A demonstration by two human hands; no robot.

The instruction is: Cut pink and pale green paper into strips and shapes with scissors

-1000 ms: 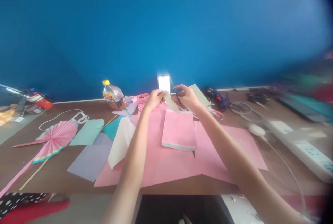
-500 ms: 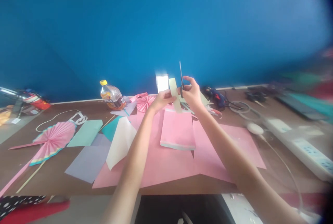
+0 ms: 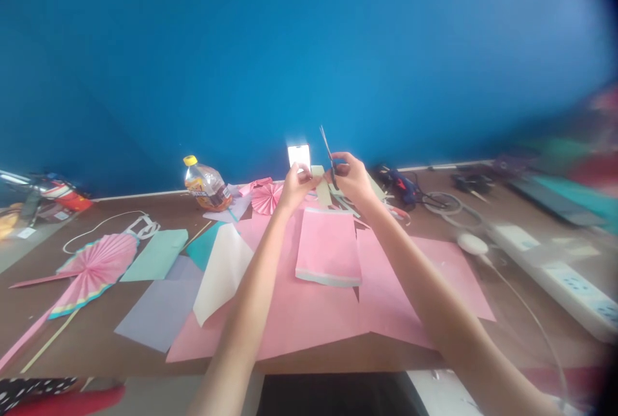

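Note:
My right hand (image 3: 351, 176) is closed on a pair of dark-handled scissors (image 3: 327, 145), whose blades point up and to the left. Close beside it, my left hand (image 3: 298, 187) is pinched at the top end of a pale yellow-green paper strip (image 3: 322, 194). Behind my left hand stands a bright phone (image 3: 299, 156). Below both hands a stack of pink paper (image 3: 328, 245) with a pale front edge lies on larger pink sheets (image 3: 309, 313). Thin paper strips lie under and behind my right hand.
Left of the hands are a yellow-capped bottle (image 3: 206, 183), a pink pleated fan (image 3: 96, 268), mint paper (image 3: 155, 255), lilac paper (image 3: 157, 313) and a white sheet (image 3: 222, 268). A glue gun (image 3: 403, 185), cables and a power strip (image 3: 560, 277) sit at the right.
The pale strip has dropped from its raised position. My left hand has shifted slightly, its fingertips nearer my right hand, and the scissors tilt more to the left. The view has moved a little.

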